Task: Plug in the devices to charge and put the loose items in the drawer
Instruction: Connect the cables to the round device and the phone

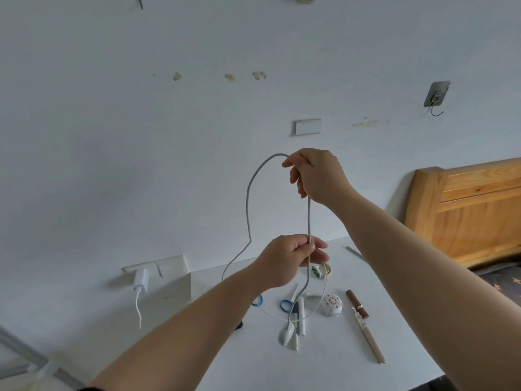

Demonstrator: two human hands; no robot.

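At about nine o'clock from the hands, a white charger (141,280) sits plugged into a wall socket (155,268), its thin white lead (138,307) hanging down the wall. Just right of it a white box (169,292) stands at the back edge of the white bench (394,320).

The left hand (293,259) is raised above the bench, its grip closed around a grey braided cable (248,204), fingers and thumb curled on the vertical strand. From there the cable runs straight up to twelve o'clock, where the right hand (315,176) pinches it with curled fingers near the top of the loop. The loop arcs out toward ten o'clock, then drops behind the left forearm. Below the left hand the cable hangs on down to the bench at six o'clock, ending near a pale oval device (286,335).

On the bench under the hands lie two blue hair ties (285,305), several white pens (301,320) and a thin white cable (321,303) curving in a wide arc. Behind the left hand's fingers a tape roll (320,270) is partly hidden. Further right, at about four o'clock, sits a small round patterned case (332,305), then a brown lipstick (357,303), with a long rose-gold pen (369,338) lying just beside it. A grey stick (353,252) lies near the bench's back edge.

At three o'clock a wooden headboard (473,210) stands against the wall, and a metal hook (436,95) is fixed to the wall above.
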